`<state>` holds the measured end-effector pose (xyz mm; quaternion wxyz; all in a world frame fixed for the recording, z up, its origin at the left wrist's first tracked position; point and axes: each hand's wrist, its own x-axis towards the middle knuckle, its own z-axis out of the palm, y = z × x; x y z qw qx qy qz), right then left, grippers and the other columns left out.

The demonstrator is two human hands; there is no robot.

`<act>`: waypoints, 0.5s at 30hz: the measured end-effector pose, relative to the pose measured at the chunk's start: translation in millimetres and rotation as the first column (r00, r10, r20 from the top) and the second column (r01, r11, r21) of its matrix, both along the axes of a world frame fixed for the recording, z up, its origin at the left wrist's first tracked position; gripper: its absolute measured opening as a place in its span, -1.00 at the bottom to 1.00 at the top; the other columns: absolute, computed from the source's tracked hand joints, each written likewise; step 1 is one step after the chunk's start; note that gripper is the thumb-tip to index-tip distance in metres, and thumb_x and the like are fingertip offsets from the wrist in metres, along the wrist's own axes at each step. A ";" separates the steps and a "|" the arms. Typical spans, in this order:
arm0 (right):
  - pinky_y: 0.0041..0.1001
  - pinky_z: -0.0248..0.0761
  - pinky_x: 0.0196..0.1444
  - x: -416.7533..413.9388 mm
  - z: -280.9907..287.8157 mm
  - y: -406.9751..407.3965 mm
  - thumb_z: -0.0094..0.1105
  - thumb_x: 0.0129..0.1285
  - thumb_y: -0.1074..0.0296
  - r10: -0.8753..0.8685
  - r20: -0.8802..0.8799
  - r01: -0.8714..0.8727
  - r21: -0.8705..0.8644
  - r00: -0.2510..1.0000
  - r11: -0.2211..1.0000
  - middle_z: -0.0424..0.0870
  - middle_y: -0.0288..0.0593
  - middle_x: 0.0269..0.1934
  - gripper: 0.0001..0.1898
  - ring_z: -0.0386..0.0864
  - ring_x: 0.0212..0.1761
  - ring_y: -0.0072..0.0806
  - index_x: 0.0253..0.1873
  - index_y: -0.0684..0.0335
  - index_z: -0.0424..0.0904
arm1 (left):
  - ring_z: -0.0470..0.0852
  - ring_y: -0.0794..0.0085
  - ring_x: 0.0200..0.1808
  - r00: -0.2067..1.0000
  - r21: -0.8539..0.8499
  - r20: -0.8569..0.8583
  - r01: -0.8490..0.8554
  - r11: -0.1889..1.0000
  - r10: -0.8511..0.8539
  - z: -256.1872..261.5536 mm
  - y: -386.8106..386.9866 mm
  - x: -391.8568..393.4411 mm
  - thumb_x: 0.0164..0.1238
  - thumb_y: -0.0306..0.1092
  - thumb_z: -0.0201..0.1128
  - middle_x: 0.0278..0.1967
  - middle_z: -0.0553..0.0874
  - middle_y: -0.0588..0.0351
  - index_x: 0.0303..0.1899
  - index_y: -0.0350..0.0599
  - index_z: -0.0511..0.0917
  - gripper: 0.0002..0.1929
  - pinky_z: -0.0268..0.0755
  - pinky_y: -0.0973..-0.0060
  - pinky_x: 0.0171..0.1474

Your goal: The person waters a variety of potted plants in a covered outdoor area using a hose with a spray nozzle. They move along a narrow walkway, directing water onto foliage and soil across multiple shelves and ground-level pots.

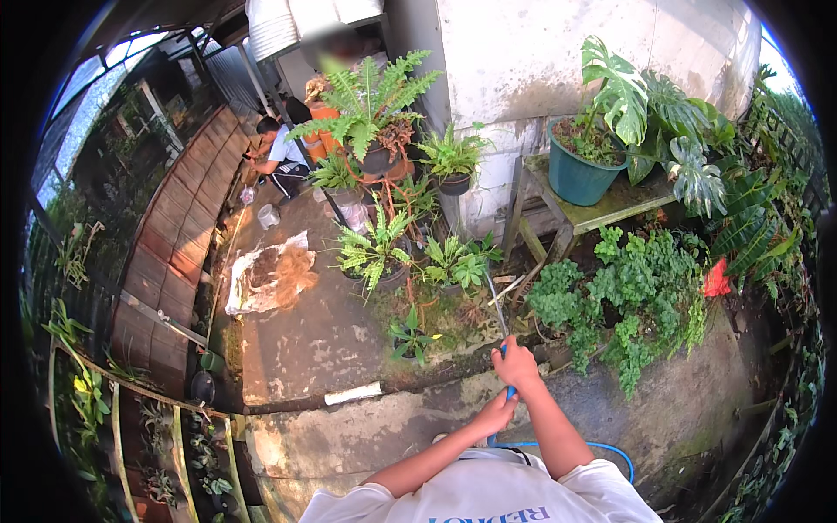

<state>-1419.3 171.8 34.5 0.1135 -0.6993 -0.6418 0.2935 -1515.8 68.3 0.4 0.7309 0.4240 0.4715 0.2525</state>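
Note:
My right hand grips the front part of a blue hose, with a thin stream of water reaching from it toward the low potted plants. Just below it, my left hand is closed around the same hose, which drops towards my body and curves off to the right. Beyond the stream stand a potted fern and a small leafy plant. Maidenhair-like foliage grows to the right of my hands.
A green pot with variegated monstera stands on a mossy bench. A crouching person is at the upper left. A white sack with brown fibre lies on the ground; a white pipe piece rests on the concrete edge.

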 end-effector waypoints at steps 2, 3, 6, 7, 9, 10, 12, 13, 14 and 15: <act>0.05 0.50 0.05 3.1 -5.3 1.5 0.11 0.39 -0.03 0.012 0.001 -0.012 0.012 1.000 1.000 0.70 0.29 -0.19 -0.58 0.65 -0.07 0.27 0.07 0.21 0.39 | 0.29 0.63 -0.57 1.000 0.006 0.011 -0.007 1.000 0.007 -1.6 1.1 2.8 0.67 0.02 -0.08 -0.51 0.36 0.34 -0.02 -0.01 0.37 -0.70 0.20 0.56 -0.51; 0.05 0.50 0.04 4.2 -6.0 1.3 0.11 0.39 -0.02 0.017 0.001 -0.017 0.016 1.000 1.000 0.70 0.29 -0.19 -0.58 0.65 -0.08 0.27 0.07 0.22 0.39 | 0.29 0.64 -0.57 1.000 0.002 0.019 -0.008 1.000 0.008 -1.9 0.9 4.0 0.68 0.01 -0.08 -0.51 0.36 0.34 -0.01 -0.01 0.37 -0.71 0.20 0.56 -0.52; 0.04 0.51 0.02 7.5 -7.5 1.5 0.12 0.39 -0.01 0.031 -0.029 -0.030 0.024 0.999 0.999 0.71 0.27 -0.23 -0.59 0.66 -0.09 0.26 0.07 0.22 0.39 | 0.28 0.65 -0.58 0.999 -0.013 0.035 -0.016 1.000 0.016 0.4 -0.5 7.0 0.68 -0.03 -0.08 -0.51 0.36 0.34 0.00 -0.01 0.36 -0.73 0.18 0.58 -0.52; 0.05 0.51 0.02 8.6 -9.2 1.4 0.12 0.39 -0.01 0.033 -0.031 -0.032 0.035 0.999 0.999 0.71 0.26 -0.24 -0.59 0.66 -0.10 0.26 0.07 0.22 0.39 | 0.28 0.65 -0.58 0.999 -0.018 0.039 -0.018 1.000 0.019 2.0 -0.8 7.9 0.69 -0.04 -0.08 -0.51 0.35 0.34 0.00 -0.01 0.36 -0.74 0.17 0.59 -0.53; 0.05 0.51 0.01 8.5 -7.2 0.8 0.12 0.39 0.00 0.040 -0.036 -0.038 0.057 0.999 0.998 0.71 0.25 -0.27 -0.59 0.66 -0.10 0.25 0.07 0.22 0.39 | 0.27 0.65 -0.58 1.000 -0.009 0.007 -0.024 1.000 0.024 0.9 -1.6 10.6 0.69 -0.04 -0.08 -0.51 0.35 0.35 0.02 0.00 0.36 -0.74 0.17 0.59 -0.53; 0.06 0.50 0.04 8.3 -2.9 0.8 0.11 0.39 0.00 0.039 -0.043 -0.038 0.022 0.998 0.999 0.71 0.26 -0.23 -0.58 0.66 -0.07 0.26 0.11 0.21 0.39 | 0.27 0.66 -0.58 1.000 -0.005 -0.009 -0.028 1.000 0.028 -0.1 -2.4 11.7 0.69 -0.04 -0.08 -0.50 0.35 0.35 0.03 0.00 0.36 -0.74 0.17 0.59 -0.53; 0.08 0.49 0.10 10.0 6.9 0.9 0.08 0.39 -0.01 0.035 -0.055 -0.038 -0.047 0.998 0.998 0.71 0.29 -0.14 -0.55 0.65 0.01 0.26 0.18 0.19 0.38 | 0.27 0.66 -0.58 0.999 0.004 0.021 -0.037 0.999 0.037 -4.3 -2.8 14.0 0.69 -0.03 -0.08 -0.50 0.35 0.35 0.04 0.01 0.36 -0.74 0.17 0.59 -0.53; 0.08 0.48 0.10 11.7 4.5 0.4 0.08 0.39 -0.01 0.039 -0.056 -0.041 -0.040 0.998 0.998 0.71 0.29 -0.14 -0.55 0.65 0.01 0.26 0.18 0.19 0.37 | 0.27 0.66 -0.58 0.998 0.010 0.037 -0.041 0.999 0.041 -6.5 -3.1 15.4 0.69 -0.03 -0.08 -0.50 0.35 0.35 0.04 0.01 0.36 -0.74 0.17 0.59 -0.53; 0.08 0.48 0.10 13.1 0.6 0.4 0.08 0.39 -0.01 0.043 -0.056 -0.045 -0.034 0.998 0.998 0.71 0.29 -0.15 -0.55 0.65 0.01 0.26 0.18 0.19 0.37 | 0.29 0.65 -0.59 0.998 0.001 0.031 -0.046 0.999 0.046 -8.7 -3.9 16.9 0.68 -0.05 -0.09 -0.51 0.36 0.35 0.03 0.01 0.36 -0.75 0.18 0.57 -0.54; 0.08 0.48 0.10 13.7 0.6 -0.1 0.08 0.39 -0.01 0.048 -0.056 -0.050 -0.028 0.997 0.998 0.71 0.29 -0.15 -0.55 0.65 0.01 0.26 0.18 0.19 0.37 | 0.30 0.64 -0.61 0.998 -0.007 0.026 -0.053 0.999 0.053 -10.1 -4.6 18.1 0.68 -0.06 -0.09 -0.53 0.37 0.34 0.01 0.01 0.35 -0.76 0.20 0.55 -0.55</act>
